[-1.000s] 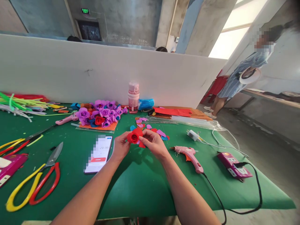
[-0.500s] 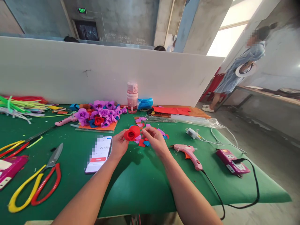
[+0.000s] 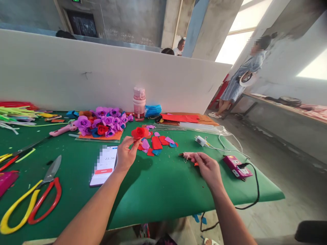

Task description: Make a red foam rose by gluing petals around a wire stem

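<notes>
Pinched between the fingers of my left hand point(image 3: 125, 153) is a red flower point(image 3: 139, 133), held up above the green table. My right hand point(image 3: 208, 167) has its fingers closed on the pink glue gun point(image 3: 189, 156), whose nozzle points left; the hand covers most of the gun's body. Red, purple and blue petal pieces point(image 3: 156, 143) lie on the table between my hands. A pile of purple, red and blue flowers point(image 3: 108, 122) sits at the back left. The phone point(image 3: 104, 165) lies beside my left forearm.
Large scissors point(image 3: 49, 180) lie at the left. A pink bottle point(image 3: 139, 104) stands before the white partition point(image 3: 109, 75). A white plug point(image 3: 201, 141) and a purple power box point(image 3: 237, 167) with cables are at the right. A person point(image 3: 238, 80) stands beyond the table.
My right hand has left the red flower, moved right and closed on the glue gun. My left hand still holds the flower, now tilted upright and slightly higher. The view has shifted right.
</notes>
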`<act>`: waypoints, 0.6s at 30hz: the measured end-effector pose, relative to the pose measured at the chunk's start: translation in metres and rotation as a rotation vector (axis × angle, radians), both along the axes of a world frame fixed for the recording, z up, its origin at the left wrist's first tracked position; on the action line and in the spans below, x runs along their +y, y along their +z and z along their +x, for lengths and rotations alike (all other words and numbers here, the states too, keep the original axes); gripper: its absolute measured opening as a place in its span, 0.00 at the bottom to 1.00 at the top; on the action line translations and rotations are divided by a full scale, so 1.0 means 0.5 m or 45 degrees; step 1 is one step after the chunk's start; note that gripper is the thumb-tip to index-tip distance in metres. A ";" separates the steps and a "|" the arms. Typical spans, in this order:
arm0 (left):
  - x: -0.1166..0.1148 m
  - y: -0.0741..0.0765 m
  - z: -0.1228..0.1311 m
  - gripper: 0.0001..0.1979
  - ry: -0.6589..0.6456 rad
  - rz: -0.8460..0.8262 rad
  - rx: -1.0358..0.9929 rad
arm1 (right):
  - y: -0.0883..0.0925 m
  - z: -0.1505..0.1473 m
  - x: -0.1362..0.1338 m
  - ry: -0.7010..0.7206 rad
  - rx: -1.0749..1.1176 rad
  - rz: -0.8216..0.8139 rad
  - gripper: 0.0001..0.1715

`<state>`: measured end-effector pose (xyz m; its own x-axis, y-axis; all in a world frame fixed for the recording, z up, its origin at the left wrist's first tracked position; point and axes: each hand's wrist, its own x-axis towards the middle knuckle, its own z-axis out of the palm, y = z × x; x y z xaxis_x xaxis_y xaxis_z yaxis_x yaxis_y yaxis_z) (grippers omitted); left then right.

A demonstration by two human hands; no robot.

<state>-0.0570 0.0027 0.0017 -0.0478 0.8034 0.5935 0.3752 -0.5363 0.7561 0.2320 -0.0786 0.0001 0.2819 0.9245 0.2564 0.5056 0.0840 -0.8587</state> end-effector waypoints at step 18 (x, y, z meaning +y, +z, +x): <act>0.003 0.003 0.009 0.10 -0.028 -0.246 -0.186 | -0.009 -0.204 0.210 0.216 -1.087 -0.423 0.09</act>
